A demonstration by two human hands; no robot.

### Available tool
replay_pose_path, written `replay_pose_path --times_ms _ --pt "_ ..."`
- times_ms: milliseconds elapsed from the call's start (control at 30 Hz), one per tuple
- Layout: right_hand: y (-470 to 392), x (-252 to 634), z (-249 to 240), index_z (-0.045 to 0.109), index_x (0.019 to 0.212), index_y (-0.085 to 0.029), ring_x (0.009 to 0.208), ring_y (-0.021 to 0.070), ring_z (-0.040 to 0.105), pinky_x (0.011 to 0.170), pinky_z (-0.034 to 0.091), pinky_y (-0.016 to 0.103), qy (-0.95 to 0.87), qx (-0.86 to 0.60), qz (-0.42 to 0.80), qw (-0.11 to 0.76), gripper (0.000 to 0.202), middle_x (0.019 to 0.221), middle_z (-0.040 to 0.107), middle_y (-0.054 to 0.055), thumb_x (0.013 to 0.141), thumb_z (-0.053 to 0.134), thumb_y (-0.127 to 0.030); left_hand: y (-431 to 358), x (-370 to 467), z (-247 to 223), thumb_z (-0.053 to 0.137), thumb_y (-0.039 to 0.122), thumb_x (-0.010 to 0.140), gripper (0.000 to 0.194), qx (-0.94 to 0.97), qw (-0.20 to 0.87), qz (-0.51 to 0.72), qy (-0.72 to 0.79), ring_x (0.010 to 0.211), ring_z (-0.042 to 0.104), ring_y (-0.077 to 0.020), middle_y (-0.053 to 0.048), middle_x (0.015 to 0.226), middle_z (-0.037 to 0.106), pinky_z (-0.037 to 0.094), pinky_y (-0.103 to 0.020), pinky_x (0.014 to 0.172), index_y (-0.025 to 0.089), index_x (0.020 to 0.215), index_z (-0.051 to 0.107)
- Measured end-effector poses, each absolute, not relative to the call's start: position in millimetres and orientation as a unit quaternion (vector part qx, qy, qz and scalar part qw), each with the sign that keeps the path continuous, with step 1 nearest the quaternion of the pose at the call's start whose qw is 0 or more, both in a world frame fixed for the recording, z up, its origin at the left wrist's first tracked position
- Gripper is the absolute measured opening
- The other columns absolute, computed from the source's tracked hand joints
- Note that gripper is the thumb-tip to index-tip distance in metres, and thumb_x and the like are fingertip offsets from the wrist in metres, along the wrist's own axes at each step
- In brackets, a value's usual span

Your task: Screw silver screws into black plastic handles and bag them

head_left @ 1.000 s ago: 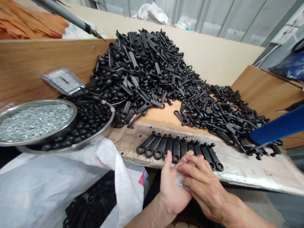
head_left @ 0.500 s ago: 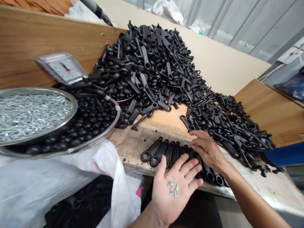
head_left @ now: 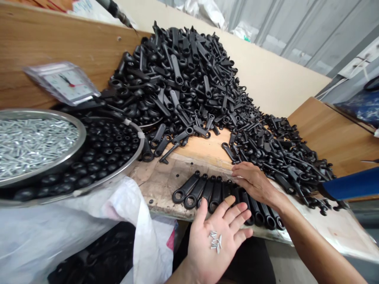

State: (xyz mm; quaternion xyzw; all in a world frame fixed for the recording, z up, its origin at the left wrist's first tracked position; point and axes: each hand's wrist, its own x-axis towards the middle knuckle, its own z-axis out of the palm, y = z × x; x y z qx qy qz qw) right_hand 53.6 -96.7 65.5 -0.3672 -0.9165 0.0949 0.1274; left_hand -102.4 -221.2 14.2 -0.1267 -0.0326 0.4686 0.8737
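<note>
My left hand (head_left: 217, 236) is palm up, fingers spread, with several small silver screws (head_left: 215, 241) lying loose on the palm. Its fingertips overlap the near ends of a row of black crank handles (head_left: 217, 193), laid side by side at the bench's front edge with their ring ends toward me. Above the far ends of that row, my right hand (head_left: 254, 183) has its fingers bent and close together. Whatever its fingertips hold, if anything, is hidden from view.
A big heap of black handles (head_left: 189, 75) covers the back of the bench and runs right. At left, a metal bowl of screws (head_left: 38, 146) sits over a basin of black knobs (head_left: 103, 154). A clock (head_left: 66, 83), a hanging driver tool (head_left: 114, 12) and a blue object (head_left: 352, 183) are around.
The whole view has shifted slightly, with bench items appearing further left. My right hand has moved slightly along the row, its fingers drawn closer together. My left hand stays spread with the screws.
</note>
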Motion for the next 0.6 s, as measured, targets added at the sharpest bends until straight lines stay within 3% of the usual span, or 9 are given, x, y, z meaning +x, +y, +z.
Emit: replay_pose_path --times_ms 233,600 --pt "-104 60 64 0.067 0.086 -0.019 0.086 0.0207 0.054 0.074 0.038 0.032 -0.908 -0.416 0.055 0.001 0.011 0.082 0.066 0.004 0.075 0.064 -0.018 -226 -91 12 0.03 0.059 0.084 0.063 -0.11 0.885 0.451 -0.024 0.121 0.037 -0.0343 -0.02 0.121 0.049 0.028 -0.047 0.098 0.009 0.117 0.052" --pt "-103 55 69 0.064 0.091 -0.019 0.089 0.0197 0.052 0.081 0.035 0.033 -0.925 -0.371 0.066 0.048 0.013 0.085 0.065 0.004 0.078 0.062 -0.023 -233 -78 14 0.027 0.061 0.084 0.066 -0.086 0.895 0.437 -0.005 0.12 0.039 -0.034 -0.02 0.121 0.05 0.027 -0.048 0.098 0.01 0.117 0.052"
